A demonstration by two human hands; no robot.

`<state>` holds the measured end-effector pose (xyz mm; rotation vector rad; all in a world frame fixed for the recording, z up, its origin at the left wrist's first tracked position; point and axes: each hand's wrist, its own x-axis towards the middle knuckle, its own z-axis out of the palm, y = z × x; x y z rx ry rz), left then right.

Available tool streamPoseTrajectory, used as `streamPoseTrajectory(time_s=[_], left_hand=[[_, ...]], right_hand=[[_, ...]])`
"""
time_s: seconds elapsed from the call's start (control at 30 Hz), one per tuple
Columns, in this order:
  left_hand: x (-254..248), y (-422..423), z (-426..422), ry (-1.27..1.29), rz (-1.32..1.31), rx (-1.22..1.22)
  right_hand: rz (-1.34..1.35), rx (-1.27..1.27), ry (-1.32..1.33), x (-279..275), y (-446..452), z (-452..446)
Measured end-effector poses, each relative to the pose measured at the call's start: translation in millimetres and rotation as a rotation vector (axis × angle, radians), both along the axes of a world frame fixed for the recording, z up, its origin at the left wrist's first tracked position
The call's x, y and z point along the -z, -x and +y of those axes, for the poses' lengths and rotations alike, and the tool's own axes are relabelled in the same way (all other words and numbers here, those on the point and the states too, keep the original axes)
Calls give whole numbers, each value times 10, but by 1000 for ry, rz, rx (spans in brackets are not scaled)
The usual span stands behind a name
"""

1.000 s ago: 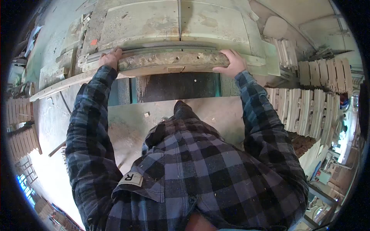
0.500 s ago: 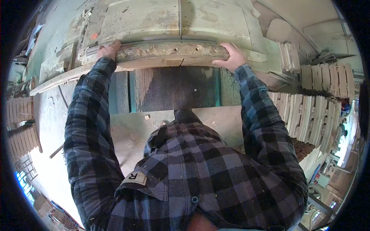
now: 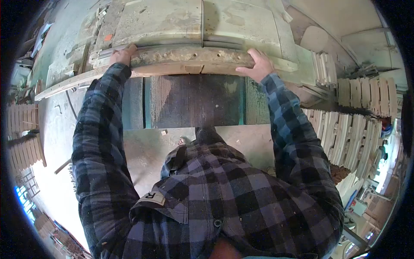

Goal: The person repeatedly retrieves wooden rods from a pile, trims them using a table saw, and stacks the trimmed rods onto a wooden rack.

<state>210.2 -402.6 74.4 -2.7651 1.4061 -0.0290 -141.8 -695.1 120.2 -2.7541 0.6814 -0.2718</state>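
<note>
A long, worn wooden beam [image 3: 172, 55] with a row of small holes lies crosswise in front of me. My left hand [image 3: 122, 56] is closed over the beam near its left part. At the right, my right hand [image 3: 259, 67] grips the same beam, thumb on the near side and fingers over the top. A paler wooden strip [image 3: 185, 69] with a dark notch near its middle runs along the beam's near face. Below it is a dark, scuffed tabletop [image 3: 194, 99] with green bands. Behind the beam, a thin upright dark strip [image 3: 202, 21] stands in line with the notch.
Pale, dusty boards [image 3: 241, 21] spread beyond the beam. A long batten [image 3: 64, 87] sticks out leftward. Stacked slatted wood [image 3: 340, 131] stands at the right, with more slatted stacks [image 3: 23, 149] at the left. Small wood scraps lie on the floor [image 3: 146, 142].
Both hands keep their hold on the beam. The view has shifted slightly, and a little more of the dark tabletop shows on the near side of the beam.
</note>
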Motion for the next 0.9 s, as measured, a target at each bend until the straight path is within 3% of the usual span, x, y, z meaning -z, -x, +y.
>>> streamPoseTrajectory(time_s=[0.2,0.3,0.4,0.5,0.53,0.6,0.7,0.73,0.9], left_hand=[[139,-128,30,40,8,108],[-68,-76,13,39,44,160],[-407,-99,-131,-95,207,150],[-666,-397,-332,-145,287,248],[-738,-514,-422,-137,264,250],[-705,-735,-502,-108,148,273],[-639,-975,-592,-313,428,166],[-590,-989,-583,-250,448,160],[-499,-1175,-621,-453,553,238]], right_hand=[[-6,-58,-153,-179,-29,5],[-24,-162,-158,-169,-50,-158],[281,-215,-466,-270,-263,-506],[240,-58,-421,-296,-816,-798],[125,-98,-267,-168,-1020,-955],[149,-106,-52,-153,-1442,-1110],[312,-159,89,23,-1750,-1151],[244,-164,86,40,-1801,-1198],[426,-95,119,-47,-1769,-1176]])
